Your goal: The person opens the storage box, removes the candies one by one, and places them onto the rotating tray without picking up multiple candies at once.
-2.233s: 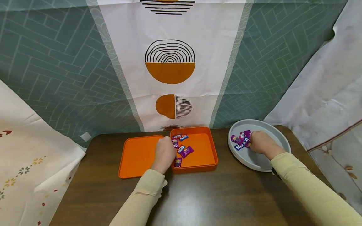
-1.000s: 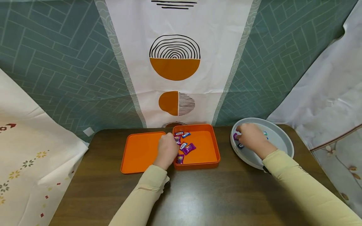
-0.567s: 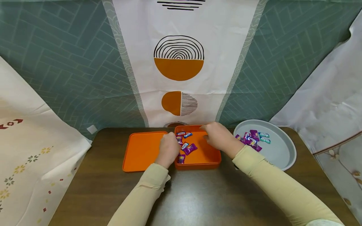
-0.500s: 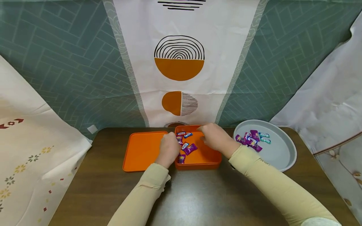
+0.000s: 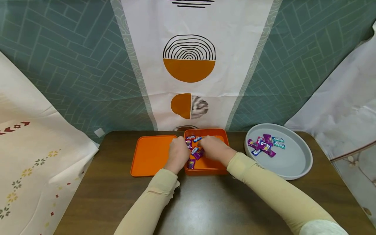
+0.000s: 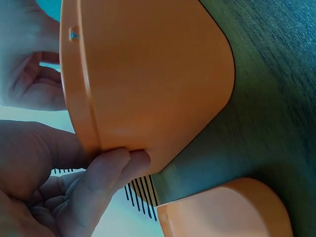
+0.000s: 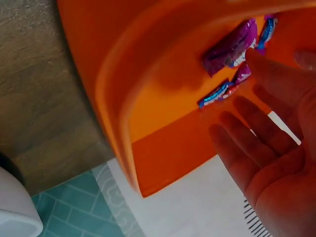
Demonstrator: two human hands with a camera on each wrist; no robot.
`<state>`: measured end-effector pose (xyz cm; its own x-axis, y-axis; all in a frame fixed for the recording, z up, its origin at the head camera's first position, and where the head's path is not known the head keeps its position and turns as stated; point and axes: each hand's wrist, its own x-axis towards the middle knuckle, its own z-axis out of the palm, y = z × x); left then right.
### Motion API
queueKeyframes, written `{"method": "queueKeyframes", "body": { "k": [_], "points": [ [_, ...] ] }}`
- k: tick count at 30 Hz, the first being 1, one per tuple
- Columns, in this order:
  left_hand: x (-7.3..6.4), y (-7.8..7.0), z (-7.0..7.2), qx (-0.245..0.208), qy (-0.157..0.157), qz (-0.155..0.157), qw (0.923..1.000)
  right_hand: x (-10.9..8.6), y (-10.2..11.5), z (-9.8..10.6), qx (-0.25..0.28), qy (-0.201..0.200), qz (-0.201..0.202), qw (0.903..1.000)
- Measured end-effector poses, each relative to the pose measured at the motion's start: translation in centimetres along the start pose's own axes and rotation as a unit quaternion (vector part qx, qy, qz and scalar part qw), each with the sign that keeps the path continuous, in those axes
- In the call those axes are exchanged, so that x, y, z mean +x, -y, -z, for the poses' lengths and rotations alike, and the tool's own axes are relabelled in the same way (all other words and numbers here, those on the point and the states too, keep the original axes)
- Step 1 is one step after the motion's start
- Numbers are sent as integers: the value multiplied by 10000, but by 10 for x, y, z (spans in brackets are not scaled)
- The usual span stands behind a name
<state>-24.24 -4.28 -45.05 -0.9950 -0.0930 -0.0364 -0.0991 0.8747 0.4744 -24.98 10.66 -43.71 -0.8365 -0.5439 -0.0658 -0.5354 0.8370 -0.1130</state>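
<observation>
My left hand pinches the left wall of an orange box; in the left wrist view its thumb and fingers close on the rim. Inside the box lie several small wrapped candies, among them a purple one and a blue one. My right hand reaches down into the box, its fingers loosely spread. In the right wrist view an index fingertip is right at a purple candy, and a blue wrapper lies below the fingers.
A shallow orange tray or lid lies left of the box on the brown table. To the right stands a round grey tray with purple candies and teal candies. A patterned curtain hangs behind.
My right hand has left the candies in the grey tray, moved left to the orange box, then further left and down over its candies. My left hand keeps its hold on the box wall.
</observation>
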Motion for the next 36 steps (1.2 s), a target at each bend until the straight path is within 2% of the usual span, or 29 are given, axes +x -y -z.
{"method": "queueKeyframes", "body": {
  "k": [6,14,27,36],
  "points": [
    [0,1,2,42,-17,-73,10000,4,6,-5,-123,230,139,9996],
    [1,2,1,-52,25,-92,9999,7,6,-13,-301,320,187,9989],
    [0,1,3,-122,160,29,9998,6,10,-14,-204,668,-83,9975],
    [0,1,3,-152,172,32,9997,5,12,-15,-268,656,-209,9973]
  ]
}}
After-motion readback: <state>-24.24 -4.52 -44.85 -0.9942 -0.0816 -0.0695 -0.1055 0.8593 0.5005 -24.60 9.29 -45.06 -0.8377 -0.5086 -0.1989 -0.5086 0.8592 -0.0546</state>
